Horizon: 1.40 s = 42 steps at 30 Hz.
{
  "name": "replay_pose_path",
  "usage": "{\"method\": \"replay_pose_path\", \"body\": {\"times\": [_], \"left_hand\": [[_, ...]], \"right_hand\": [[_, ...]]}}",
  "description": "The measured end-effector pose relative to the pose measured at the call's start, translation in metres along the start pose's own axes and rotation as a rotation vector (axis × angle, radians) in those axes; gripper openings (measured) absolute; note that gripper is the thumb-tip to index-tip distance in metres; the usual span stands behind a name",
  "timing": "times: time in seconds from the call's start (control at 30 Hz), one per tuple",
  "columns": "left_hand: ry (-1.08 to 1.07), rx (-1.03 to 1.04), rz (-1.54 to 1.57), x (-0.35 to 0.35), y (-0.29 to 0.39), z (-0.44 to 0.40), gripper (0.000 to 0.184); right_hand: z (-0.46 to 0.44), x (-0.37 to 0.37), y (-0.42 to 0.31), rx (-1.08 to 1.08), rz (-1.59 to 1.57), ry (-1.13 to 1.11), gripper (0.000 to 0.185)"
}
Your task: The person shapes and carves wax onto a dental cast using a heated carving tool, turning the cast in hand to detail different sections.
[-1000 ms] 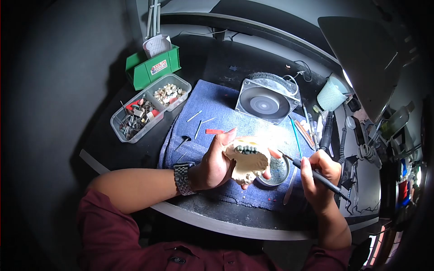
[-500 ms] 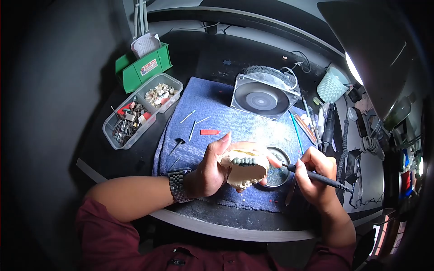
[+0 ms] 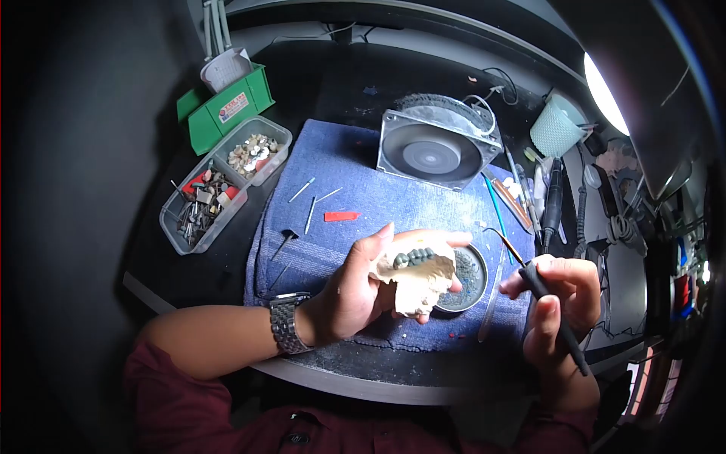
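My left hand (image 3: 349,299) is wrapped round a cream plaster dental model (image 3: 417,293), held above the towel. A row of dark green wax teeth (image 3: 414,259) runs along the model's upper side. My right hand (image 3: 571,291) grips a black-handled wax-carving pen (image 3: 560,333) with a thin, bent metal tip. The tip points up and to the left, apart from the model. Partly behind the model and left hand lies a round metal tin (image 3: 475,278) with dark green bits in it.
A blue towel (image 3: 302,197) covers the middle of the bench, with small burs and a red strip (image 3: 342,216) on it. Behind stands a fan (image 3: 432,151). To the left are a divided plastic box (image 3: 227,216) and a green bin (image 3: 231,110); a textured cup (image 3: 557,125) stands right.
The model has turned in my left hand, so its wax teeth now run at a slant. My right hand has moved right and swung the pen upright, its tip away from the tin.
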State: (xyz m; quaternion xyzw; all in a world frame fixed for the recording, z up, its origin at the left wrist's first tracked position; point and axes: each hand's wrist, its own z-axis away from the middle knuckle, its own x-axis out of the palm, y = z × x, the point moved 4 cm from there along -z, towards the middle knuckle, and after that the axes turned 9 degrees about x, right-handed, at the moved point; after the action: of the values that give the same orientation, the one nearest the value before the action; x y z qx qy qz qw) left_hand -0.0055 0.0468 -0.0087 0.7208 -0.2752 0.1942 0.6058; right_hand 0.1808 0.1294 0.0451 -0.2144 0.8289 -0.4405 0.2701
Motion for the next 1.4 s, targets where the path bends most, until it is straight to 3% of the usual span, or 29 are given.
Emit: {"method": "replay_pose_path", "body": {"times": [0.07,0.17,0.3,0.6,0.73,1.03,1.4], "left_hand": [[0.038,0.016,0.085,0.001,-0.002,0.000,0.072],[0.132,-0.018,-0.054,0.005,-0.001,-0.003,0.087],[0.046,-0.060,-0.206,0.006,-0.002,-0.002,0.087],[-0.008,-0.104,-0.324,0.009,-0.001,0.002,0.087],[-0.008,-0.104,-0.351,0.010,0.001,0.004,0.084],[-0.084,0.055,-0.474,0.007,0.001,0.000,0.081],[-0.089,0.073,-0.508,0.007,0.003,-0.001,0.082]], "right_hand": [[-0.002,0.004,-0.003,-0.093,0.014,-0.083,0.033],[-0.001,0.008,-0.010,-0.123,-0.006,-0.141,0.040],[-0.002,0.010,-0.016,-0.074,-0.117,-0.235,0.046],[-0.004,0.017,-0.019,-0.107,0.060,-0.372,0.046],[-0.002,0.022,-0.016,-0.089,-0.027,-0.403,0.046],[-0.004,0.022,-0.023,-0.051,0.029,-0.417,0.044],[-0.003,0.021,-0.021,-0.056,0.107,-0.463,0.047]]}}
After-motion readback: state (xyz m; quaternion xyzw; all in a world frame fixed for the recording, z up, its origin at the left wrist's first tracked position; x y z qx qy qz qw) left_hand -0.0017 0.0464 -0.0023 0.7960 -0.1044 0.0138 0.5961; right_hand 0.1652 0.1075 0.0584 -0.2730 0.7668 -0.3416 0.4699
